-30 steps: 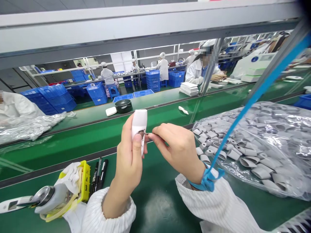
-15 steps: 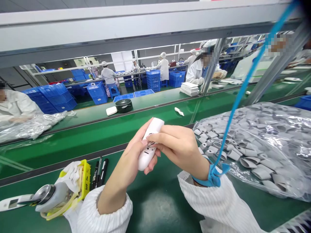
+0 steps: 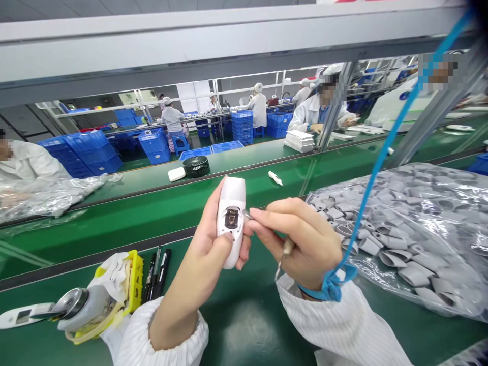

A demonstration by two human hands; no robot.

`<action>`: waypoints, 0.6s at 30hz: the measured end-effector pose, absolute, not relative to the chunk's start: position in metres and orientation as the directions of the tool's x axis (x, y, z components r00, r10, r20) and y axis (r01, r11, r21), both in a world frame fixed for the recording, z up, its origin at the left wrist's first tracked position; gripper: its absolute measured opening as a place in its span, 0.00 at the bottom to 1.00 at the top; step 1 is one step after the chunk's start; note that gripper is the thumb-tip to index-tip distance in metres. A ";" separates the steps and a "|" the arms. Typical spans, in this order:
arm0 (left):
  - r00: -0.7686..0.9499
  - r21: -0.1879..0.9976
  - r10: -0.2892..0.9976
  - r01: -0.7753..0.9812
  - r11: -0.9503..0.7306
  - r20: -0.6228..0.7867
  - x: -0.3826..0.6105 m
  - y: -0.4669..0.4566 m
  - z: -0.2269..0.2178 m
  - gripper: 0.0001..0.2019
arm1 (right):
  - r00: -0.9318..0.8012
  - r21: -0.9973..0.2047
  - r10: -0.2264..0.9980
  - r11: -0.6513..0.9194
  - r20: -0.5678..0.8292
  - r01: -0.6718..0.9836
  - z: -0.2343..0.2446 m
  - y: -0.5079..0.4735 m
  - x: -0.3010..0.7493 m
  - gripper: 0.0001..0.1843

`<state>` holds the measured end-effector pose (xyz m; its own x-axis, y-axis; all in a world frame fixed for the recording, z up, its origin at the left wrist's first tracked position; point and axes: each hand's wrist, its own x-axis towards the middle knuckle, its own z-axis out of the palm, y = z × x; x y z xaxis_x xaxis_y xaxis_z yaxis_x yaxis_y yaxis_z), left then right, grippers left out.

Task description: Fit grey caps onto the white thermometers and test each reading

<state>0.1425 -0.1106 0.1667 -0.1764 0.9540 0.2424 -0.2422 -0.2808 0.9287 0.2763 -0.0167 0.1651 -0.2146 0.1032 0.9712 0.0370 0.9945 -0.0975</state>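
Observation:
A white handheld device (image 3: 233, 190), shaped like a thermometer, lies in my left hand (image 3: 213, 244). My fingers wrap it from behind, with the thumb on its lower front. Its small battery compartment (image 3: 231, 218) is uncovered and shows metal contacts. Just right of that compartment, my right hand (image 3: 299, 234) pinches a small silvery piece (image 3: 247, 214), mostly hidden by the fingertips. A thin tool with a brownish handle (image 3: 288, 247) and curved metal end is tucked in the same hand. A blue wrist strap (image 3: 330, 284) circles my right wrist.
A clear bag of grey tube-like pieces (image 3: 404, 239) lies right. At left are a yellow basket (image 3: 136, 279), a bottle (image 3: 82, 307), black pens (image 3: 162, 272) and another white device (image 3: 26, 316). A white part (image 3: 275, 178) lies on the green belt (image 3: 171, 206). Co-workers sit beyond.
My right fingers have moved off the device's front to its right side, uncovering the compartment. The device has shifted slightly left and turned more upright. The curved tool has come into sight.

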 end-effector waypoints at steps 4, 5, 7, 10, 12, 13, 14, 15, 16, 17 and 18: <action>-0.292 0.930 0.915 -0.153 -0.334 0.280 0.147 -0.110 0.166 0.36 | -0.266 0.044 -0.021 0.996 0.964 0.081 0.163 -0.017 0.271 0.07; -0.317 0.935 0.904 -0.112 -0.336 0.287 0.148 -0.110 0.166 0.36 | -0.275 0.073 -0.044 0.993 0.961 0.097 0.162 -0.017 0.269 0.06; -0.371 0.939 0.872 0.005 -0.343 0.320 0.151 -0.109 0.164 0.35 | -0.281 0.092 -0.060 0.990 0.958 0.104 0.159 -0.019 0.263 0.06; -0.407 0.921 0.826 0.157 -0.356 0.389 0.155 -0.108 0.159 0.34 | -0.252 -0.171 0.159 0.985 0.955 -0.024 0.157 -0.022 0.255 0.05; -0.385 0.909 0.824 0.195 -0.368 0.416 0.155 -0.107 0.154 0.35 | -0.255 -0.477 0.431 0.865 0.866 -0.158 0.159 -0.023 0.252 0.07; -0.362 0.903 0.828 0.211 -0.375 0.428 0.155 -0.106 0.152 0.36 | -0.289 -0.611 0.547 0.762 0.785 -0.217 0.160 -0.022 0.252 0.10; -0.338 0.891 0.827 0.234 -0.389 0.450 0.155 -0.105 0.150 0.37 | -0.348 -0.715 0.628 0.648 0.696 -0.261 0.162 -0.021 0.252 0.14; -0.312 0.873 0.820 0.264 -0.410 0.479 0.155 -0.103 0.148 0.39 | -0.422 -0.791 0.670 0.540 0.611 -0.289 0.164 -0.019 0.253 0.17; -0.283 0.851 0.811 0.296 -0.434 0.512 0.154 -0.101 0.146 0.41 | -0.494 -0.841 0.681 0.448 0.540 -0.303 0.166 -0.017 0.254 0.20; -0.255 0.824 0.797 0.329 -0.461 0.547 0.154 -0.099 0.145 0.42 | -0.551 -0.876 0.681 0.380 0.482 -0.297 0.167 -0.015 0.255 0.21; -0.231 0.798 0.782 0.360 -0.484 0.579 0.155 -0.097 0.144 0.43 | -0.582 -0.898 0.684 0.339 0.439 -0.280 0.168 -0.013 0.255 0.21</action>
<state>0.1545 -0.0972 0.1439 -0.2315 0.7821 0.5786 0.3597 -0.4837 0.7979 0.2549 -0.0134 0.1679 -0.5822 0.6841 0.4393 -0.2797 0.3388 -0.8983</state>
